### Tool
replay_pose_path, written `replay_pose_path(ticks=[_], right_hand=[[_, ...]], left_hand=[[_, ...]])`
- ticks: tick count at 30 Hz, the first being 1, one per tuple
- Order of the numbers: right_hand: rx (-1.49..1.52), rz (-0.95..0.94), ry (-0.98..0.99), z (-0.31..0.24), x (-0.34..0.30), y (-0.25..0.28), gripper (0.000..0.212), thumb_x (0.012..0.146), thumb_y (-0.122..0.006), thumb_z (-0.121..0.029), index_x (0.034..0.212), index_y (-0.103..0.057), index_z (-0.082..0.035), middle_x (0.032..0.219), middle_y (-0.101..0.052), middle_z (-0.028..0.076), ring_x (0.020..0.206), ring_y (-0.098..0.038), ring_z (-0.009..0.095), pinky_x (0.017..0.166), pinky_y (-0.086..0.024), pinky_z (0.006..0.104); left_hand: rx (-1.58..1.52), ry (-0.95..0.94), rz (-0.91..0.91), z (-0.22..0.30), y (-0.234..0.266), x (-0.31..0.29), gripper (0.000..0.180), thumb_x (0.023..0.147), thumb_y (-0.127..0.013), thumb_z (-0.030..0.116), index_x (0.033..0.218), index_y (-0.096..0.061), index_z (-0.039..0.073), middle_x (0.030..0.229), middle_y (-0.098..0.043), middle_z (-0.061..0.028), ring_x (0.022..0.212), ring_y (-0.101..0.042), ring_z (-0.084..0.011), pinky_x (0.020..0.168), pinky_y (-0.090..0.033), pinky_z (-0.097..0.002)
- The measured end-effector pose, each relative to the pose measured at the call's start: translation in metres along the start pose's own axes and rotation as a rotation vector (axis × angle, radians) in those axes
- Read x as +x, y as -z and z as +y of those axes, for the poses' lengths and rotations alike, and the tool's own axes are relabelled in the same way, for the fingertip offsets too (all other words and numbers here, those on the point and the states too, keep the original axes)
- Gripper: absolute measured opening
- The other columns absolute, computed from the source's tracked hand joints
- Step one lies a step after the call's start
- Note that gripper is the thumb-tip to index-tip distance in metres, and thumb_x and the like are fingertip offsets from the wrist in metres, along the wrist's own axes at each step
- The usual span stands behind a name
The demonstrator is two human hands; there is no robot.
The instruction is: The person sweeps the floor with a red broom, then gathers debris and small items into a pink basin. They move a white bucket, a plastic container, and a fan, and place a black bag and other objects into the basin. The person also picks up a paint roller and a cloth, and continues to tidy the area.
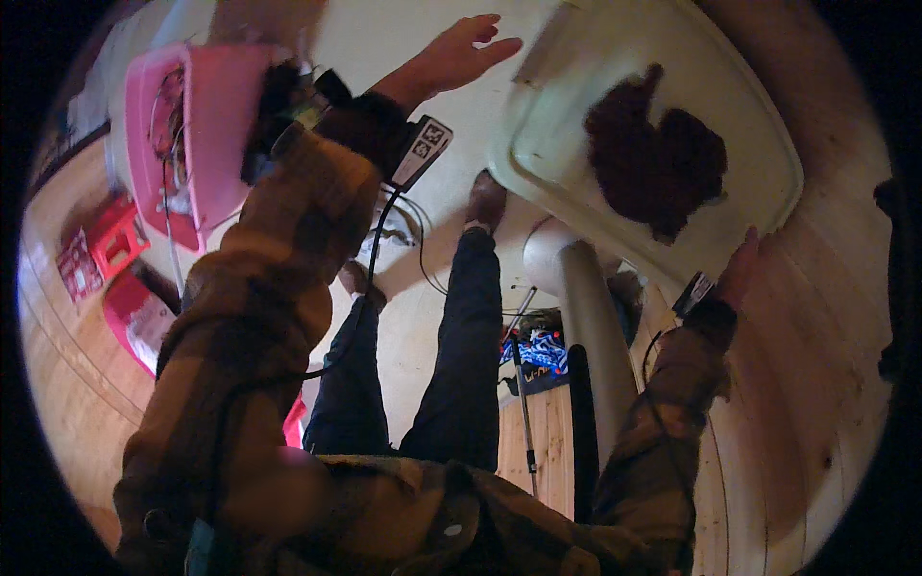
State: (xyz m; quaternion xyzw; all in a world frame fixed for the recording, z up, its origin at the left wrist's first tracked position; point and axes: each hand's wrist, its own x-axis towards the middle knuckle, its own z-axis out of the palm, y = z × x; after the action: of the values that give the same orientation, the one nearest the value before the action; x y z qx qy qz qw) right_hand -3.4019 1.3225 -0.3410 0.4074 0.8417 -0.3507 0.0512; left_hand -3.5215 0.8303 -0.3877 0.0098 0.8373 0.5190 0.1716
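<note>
My left hand (461, 56) is held out at the top middle, its fingers apart and holding nothing. It is left of a large pale tabletop-like surface (547, 125) with rounded corners and a raised rim. A dark maroon cloth (653, 158) lies crumpled on that surface. My right hand (740, 271) is at the near right edge of the pale surface, with a finger stretched out. Some of its fingers are hidden, and no held thing shows. Each wrist bears a small device with a black cable, the left device (423, 152) showing a patterned label.
A pink bin (216, 134) with assorted items stands at the left, near a red plastic stool (120, 235). A thick pale column (591, 336) stands beside my right leg. Near it are a thin metal pole (523, 413) and a blue patterned item (538, 353).
</note>
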Motion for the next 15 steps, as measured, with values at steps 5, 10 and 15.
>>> replay_pose_path(ticks=[5,10,15], right_hand=[[0.026,0.212,0.558,-0.070,-0.102,-0.078,0.037,0.090,-0.057,-0.016,0.122,-0.052,0.002,0.120,-0.057,0.016,0.109,-0.055,0.025,0.092,-0.044,0.0355],[0.104,-0.086,0.699,-0.099,-0.205,-0.176,0.029,0.089,-0.059,-0.009,0.117,-0.057,0.001,0.108,-0.063,0.013,0.095,-0.060,0.019,0.084,-0.048,0.0302],[-0.083,-0.457,0.669,-0.084,-0.304,-0.271,0.024,0.089,-0.058,-0.014,0.111,-0.060,-0.004,0.100,-0.065,0.011,0.088,-0.062,0.020,0.079,-0.049,0.0317]], left_hand=[[-0.138,0.203,0.332,-0.091,0.130,-0.125,0.037,0.090,-0.062,0.025,0.116,-0.058,-0.002,0.100,-0.067,-0.0093,0.090,-0.062,-0.0164,0.082,-0.048,-0.0276],[-0.219,0.457,0.607,-0.171,0.223,-0.331,0.032,0.093,-0.055,0.025,0.114,-0.061,0.001,0.088,-0.066,-0.0063,0.083,-0.062,-0.0143,0.073,-0.048,-0.0271],[-0.350,0.730,0.719,-0.230,0.205,-0.505,0.026,0.094,-0.052,0.019,0.107,-0.063,0.001,0.084,-0.067,-0.0067,0.075,-0.062,-0.0133,0.067,-0.048,-0.0272]])
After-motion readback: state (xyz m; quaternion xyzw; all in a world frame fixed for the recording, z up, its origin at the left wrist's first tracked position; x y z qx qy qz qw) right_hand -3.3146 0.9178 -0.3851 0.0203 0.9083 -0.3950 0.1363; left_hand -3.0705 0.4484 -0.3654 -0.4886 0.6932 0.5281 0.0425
